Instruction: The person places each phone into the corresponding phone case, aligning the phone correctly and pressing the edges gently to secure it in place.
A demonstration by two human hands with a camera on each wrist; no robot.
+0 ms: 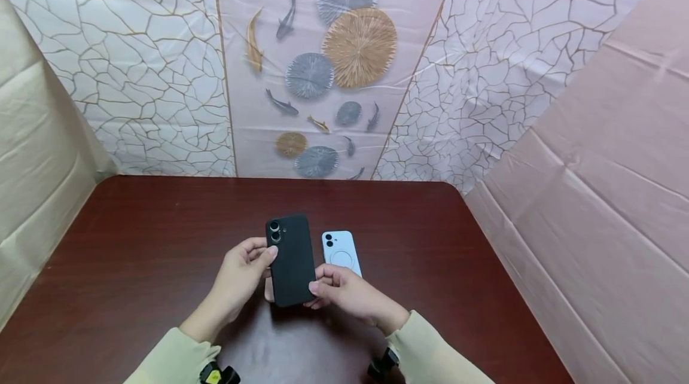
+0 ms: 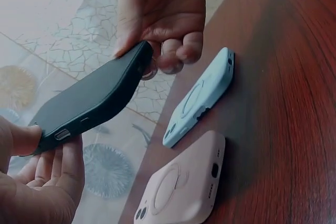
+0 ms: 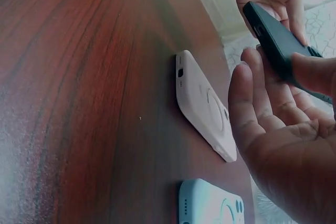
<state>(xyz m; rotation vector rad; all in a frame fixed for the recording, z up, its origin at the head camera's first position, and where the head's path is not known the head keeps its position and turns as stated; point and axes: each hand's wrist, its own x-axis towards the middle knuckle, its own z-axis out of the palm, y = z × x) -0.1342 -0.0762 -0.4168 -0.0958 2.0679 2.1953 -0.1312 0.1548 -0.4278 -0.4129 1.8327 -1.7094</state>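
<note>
A black phone (image 1: pixel 292 264), its back with two ringed camera lenses turned up toward the head camera, is held raised above the table. My left hand (image 1: pixel 242 273) pinches its left edge near the cameras, thumb on the back and fingers beneath. At its lower right corner, my right hand (image 1: pixel 350 294) grips with thumb on top. Below lies a pink phone (image 2: pixel 173 187), mostly hidden behind the black one in the head view. Beside that, a light blue phone (image 1: pixel 341 249) lies back up; both show a ring on the back.
All this is over a glossy dark red-brown wooden table (image 1: pixel 161 222). Patterned cloth with fish and round leaf shapes (image 1: pixel 359 48) hangs behind its far edge. Plain cloth walls (image 1: pixel 592 192) flank both sides.
</note>
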